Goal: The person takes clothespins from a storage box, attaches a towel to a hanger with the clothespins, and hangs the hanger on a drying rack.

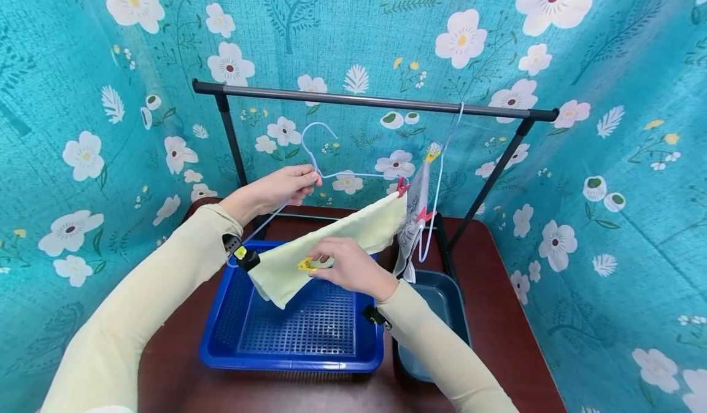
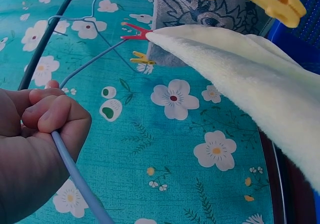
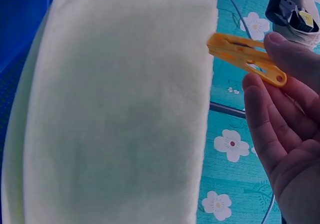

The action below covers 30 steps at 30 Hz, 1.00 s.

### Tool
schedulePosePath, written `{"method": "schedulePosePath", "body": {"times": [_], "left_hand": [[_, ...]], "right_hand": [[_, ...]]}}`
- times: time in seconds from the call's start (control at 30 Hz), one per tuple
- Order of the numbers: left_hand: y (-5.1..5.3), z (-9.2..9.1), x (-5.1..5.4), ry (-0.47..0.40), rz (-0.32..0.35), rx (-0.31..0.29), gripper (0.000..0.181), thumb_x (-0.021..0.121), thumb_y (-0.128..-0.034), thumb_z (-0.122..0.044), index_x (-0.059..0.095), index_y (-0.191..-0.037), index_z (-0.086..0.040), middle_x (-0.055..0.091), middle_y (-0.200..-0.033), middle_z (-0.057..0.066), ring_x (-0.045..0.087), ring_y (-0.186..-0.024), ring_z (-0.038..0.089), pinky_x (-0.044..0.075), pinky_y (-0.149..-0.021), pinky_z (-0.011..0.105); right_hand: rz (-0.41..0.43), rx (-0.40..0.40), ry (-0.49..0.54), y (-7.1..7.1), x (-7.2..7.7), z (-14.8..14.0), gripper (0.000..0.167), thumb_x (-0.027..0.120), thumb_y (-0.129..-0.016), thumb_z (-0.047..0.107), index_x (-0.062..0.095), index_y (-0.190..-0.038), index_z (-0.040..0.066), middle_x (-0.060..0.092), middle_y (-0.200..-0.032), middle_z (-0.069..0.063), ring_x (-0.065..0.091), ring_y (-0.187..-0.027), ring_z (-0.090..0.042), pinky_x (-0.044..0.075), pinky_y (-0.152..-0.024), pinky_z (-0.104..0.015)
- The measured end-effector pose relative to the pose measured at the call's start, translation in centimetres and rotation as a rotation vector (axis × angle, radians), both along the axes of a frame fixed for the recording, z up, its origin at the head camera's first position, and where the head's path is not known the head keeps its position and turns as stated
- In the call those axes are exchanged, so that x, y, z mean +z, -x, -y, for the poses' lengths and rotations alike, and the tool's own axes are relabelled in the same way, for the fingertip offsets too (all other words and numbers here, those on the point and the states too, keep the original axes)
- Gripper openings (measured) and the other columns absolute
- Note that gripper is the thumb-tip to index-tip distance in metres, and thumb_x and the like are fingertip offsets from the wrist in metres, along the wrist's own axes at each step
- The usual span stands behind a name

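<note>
My left hand [image 1: 280, 187] grips a light blue wire hanger [image 2: 75, 174] just below its hook. A pale yellow towel [image 1: 345, 232] hangs from the hanger's right end, held there by a red clothespin [image 1: 402, 186]. Its other end droops over the blue basket. My right hand [image 1: 356, 267] pinches a yellow clothespin [image 3: 245, 58] between thumb and fingers, in front of the towel. In the right wrist view, the clothespin's tip overlaps the towel's edge; in the left wrist view a gap shows between them. The hanger's left end is partly behind the left wrist.
A black rack [image 1: 353, 99] stands on the dark red table [image 1: 171, 364]. A second hanger [image 1: 440, 173] on its bar carries a grey patterned cloth [image 1: 418, 198] with red and yellow clothespins. Below are a blue basket [image 1: 293, 362] and a dark blue-grey tub [image 1: 442, 290]. A floral curtain surrounds everything.
</note>
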<state>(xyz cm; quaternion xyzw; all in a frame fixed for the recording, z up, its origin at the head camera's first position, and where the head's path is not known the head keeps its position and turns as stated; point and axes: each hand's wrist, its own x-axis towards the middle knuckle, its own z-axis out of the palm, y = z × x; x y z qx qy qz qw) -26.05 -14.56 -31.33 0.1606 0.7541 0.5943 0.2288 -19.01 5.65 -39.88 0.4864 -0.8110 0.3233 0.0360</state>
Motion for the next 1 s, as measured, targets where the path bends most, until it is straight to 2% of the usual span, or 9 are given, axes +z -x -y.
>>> {"method": "schedulePosePath", "body": {"times": [0.23,0.4,0.6,0.87,1.0], "left_hand": [[0.0,-0.2,0.0,0.0,0.003,0.0,0.029,0.031,-0.1046,-0.026,0.047,-0.105,-0.003,0.036,-0.077,0.005,0.023,-0.054,0.014,0.027,-0.055,0.025],[-0.1,-0.3,-0.1,-0.005,0.004,-0.004,0.029,0.031,-0.1046,-0.026,0.047,-0.105,-0.003,0.036,-0.077,0.005,0.023,-0.054,0.014,0.027,-0.056,0.027],[0.0,-0.5,-0.1,-0.006,-0.008,-0.012,0.028,0.031,-0.1047,-0.025,0.048,-0.105,-0.003,0.036,-0.077,0.005,0.023,-0.054,0.014,0.027,-0.056,0.027],[0.1,-0.6,-0.1,0.0,-0.008,-0.016,0.028,0.032,-0.1045,-0.026,0.048,-0.105,-0.003,0.037,-0.076,0.004,0.023,-0.053,0.013,0.029,-0.055,0.025],[0.1,-0.7,0.0,0.01,-0.01,-0.024,0.028,0.032,-0.1046,-0.026,0.047,-0.105,-0.003,0.036,-0.076,0.004,0.022,-0.053,0.013,0.029,-0.055,0.025]], "right_hand": [[-0.049,0.032,0.058,0.6,0.3,0.9,0.017,0.079,-0.077,0.01,0.074,-0.092,0.006,0.07,-0.086,-0.002,0.063,-0.075,-0.008,0.052,-0.065,-0.026],[-0.102,0.041,0.086,0.8,0.2,1.2,0.015,0.079,-0.077,0.013,0.076,-0.091,0.008,0.071,-0.088,-0.001,0.065,-0.079,-0.007,0.048,-0.07,-0.015],[-0.202,0.07,0.14,1.3,0.4,1.9,0.017,0.082,-0.073,0.008,0.076,-0.089,0.005,0.072,-0.086,-0.003,0.067,-0.078,-0.01,0.047,-0.072,-0.012],[-0.196,0.137,0.2,1.9,0.6,3.1,0.01,0.079,-0.076,0.006,0.076,-0.086,0.005,0.071,-0.084,-0.003,0.066,-0.076,-0.007,0.046,-0.072,-0.011],[-0.208,0.149,0.192,2.0,0.8,3.8,0.009,0.077,-0.078,0.008,0.076,-0.087,0.005,0.071,-0.085,-0.002,0.066,-0.078,-0.006,0.045,-0.074,-0.01]]}}
